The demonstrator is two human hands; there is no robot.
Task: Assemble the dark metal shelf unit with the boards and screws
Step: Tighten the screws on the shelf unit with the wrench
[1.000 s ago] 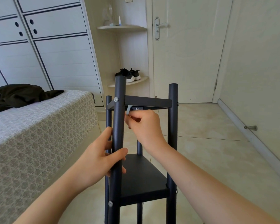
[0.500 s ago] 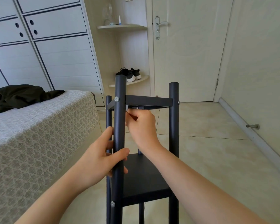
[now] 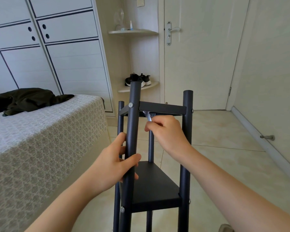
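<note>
The dark metal shelf unit (image 3: pixel 185 148) stands upright on the floor in front of me, with round posts, a top board (image 3: pixel 162 108) and a lower board (image 3: pixel 155 185). Silver screws (image 3: pixel 131 105) show on the posts. My left hand (image 3: pixel 115 164) grips the near left post at mid height. My right hand (image 3: pixel 166 133) is just under the top board and pinches a small silver wrench (image 3: pixel 148 116), whose head sits at a fitting under that board.
A bed (image 3: pixel 45 139) with a patterned cover lies close on the left, dark clothing (image 3: pixel 27 99) on it. White wardrobe behind it. Corner shelves with shoes (image 3: pixel 138 79) and a closed door (image 3: pixel 201 52) stand ahead. A wall with a door stop (image 3: pixel 267 137) runs along the right.
My right hand has dropped slightly and swung the wrench handle down and to the right under the top board. The left hand keeps its grip on the post.
</note>
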